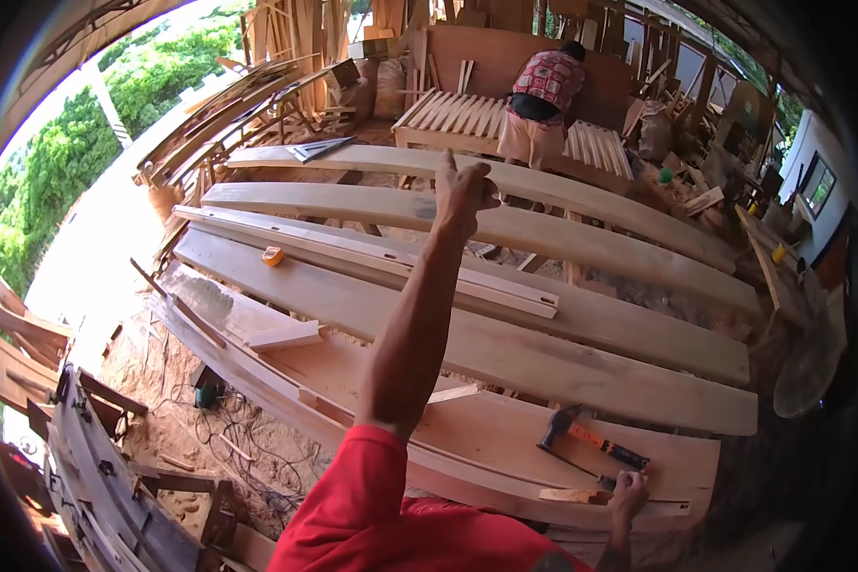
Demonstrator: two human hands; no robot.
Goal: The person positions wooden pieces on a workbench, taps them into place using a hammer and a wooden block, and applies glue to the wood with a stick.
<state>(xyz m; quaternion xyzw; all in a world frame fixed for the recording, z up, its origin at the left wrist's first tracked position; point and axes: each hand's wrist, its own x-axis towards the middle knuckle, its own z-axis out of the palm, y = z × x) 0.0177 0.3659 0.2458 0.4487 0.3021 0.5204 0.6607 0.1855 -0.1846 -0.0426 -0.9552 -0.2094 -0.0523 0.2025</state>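
My left hand (462, 191) is raised at the end of my outstretched arm, above the far planks. One finger points up and forward, the others are partly bent, and nothing shows in it. At lower right my right hand (627, 494) is closed round the dark handle of a thin-shafted tool (580, 469), perhaps a chisel or a screwdriver; its kind is unclear. Just beyond lies a hammer (591, 439) with an orange and black handle. A small wood piece (567, 496) sits beside the right hand, on the nearest plank (682, 458).
Several long planks (629, 377) lie side by side. On them rest an orange tape measure (273, 255) and a set square (319, 149). A person (546, 91) bends over a slatted frame (458, 116) at the back. Cords (248, 448) trail across the sawdust-covered ground at left.
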